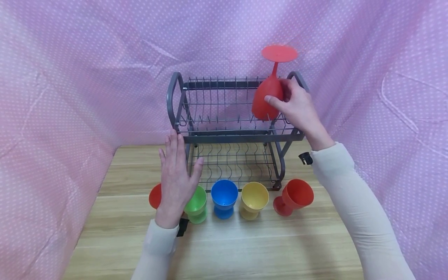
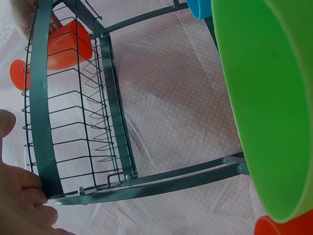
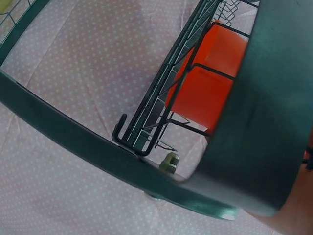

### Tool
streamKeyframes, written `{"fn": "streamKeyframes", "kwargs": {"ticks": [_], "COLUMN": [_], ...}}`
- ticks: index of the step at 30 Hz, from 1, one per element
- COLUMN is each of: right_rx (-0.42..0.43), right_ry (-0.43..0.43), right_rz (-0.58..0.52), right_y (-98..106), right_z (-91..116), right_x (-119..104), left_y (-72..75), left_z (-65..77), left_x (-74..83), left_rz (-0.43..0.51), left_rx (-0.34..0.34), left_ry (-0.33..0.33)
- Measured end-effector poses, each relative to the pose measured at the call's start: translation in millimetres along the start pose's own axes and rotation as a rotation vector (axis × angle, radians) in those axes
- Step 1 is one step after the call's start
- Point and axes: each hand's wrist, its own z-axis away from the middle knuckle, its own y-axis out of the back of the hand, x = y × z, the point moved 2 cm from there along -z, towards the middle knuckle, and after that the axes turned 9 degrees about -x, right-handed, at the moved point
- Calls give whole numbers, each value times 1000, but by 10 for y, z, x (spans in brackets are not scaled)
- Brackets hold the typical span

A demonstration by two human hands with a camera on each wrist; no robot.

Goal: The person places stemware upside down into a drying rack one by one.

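My right hand (image 1: 298,105) grips a red plastic wine glass (image 1: 268,95) by its bowl, thumb on the near side. The glass is upside down in the right part of the upper tier of a grey dish rack (image 1: 224,138), its stem and round foot pointing up. In the right wrist view, the red bowl (image 3: 203,95) shows behind the rack's wires. With fingers straight, my left hand (image 1: 176,177) lies at the rack's front left corner; in the left wrist view its fingertips (image 2: 36,196) are right at the frame.
Before the rack, on the wooden table (image 1: 224,249), stand a red cup (image 1: 155,195) partly hidden by my left hand, a green cup (image 1: 197,202), a blue cup (image 1: 224,192), a yellow cup (image 1: 254,196) and another red cup (image 1: 297,193). Pink dotted cloth (image 1: 105,77) hangs around.
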Motion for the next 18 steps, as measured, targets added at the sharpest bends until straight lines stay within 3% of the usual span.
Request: {"fn": "streamKeyframes", "kwargs": {"ticks": [13, 18], "right_rx": [-24, -7], "right_ry": [-15, -26], "right_rz": [34, -1], "right_y": [1, 10], "right_z": [-1, 36], "right_x": [2, -13], "left_y": [9, 10], "left_z": [11, 8], "left_x": [-5, -6], "left_rz": [4, 11], "left_rx": [-4, -13], "left_ry": [0, 0]}}
